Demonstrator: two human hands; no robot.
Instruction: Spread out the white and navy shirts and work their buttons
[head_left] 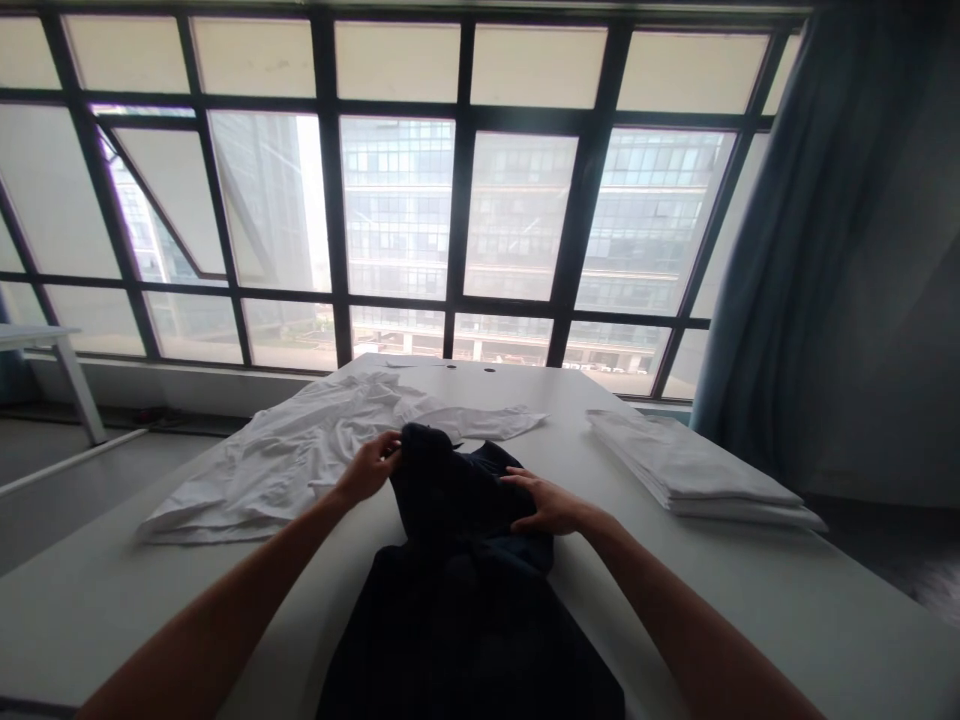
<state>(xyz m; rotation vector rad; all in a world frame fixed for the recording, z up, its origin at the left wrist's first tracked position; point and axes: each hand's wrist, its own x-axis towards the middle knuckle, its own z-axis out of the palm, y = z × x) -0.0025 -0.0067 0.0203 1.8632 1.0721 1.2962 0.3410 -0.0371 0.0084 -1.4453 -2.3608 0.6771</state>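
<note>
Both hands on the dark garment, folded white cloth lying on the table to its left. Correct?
One error: the folded white cloth lies on the table to the right of the dark garment, as the head view shows. The left hand and right hand are both on the garment, as stated.

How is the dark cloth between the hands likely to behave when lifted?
The dark cloth would probably droop and fold, since it bunches softly between the left hand and right hand. Rolling seems unlikely, given its loose, uneven outline.
</note>
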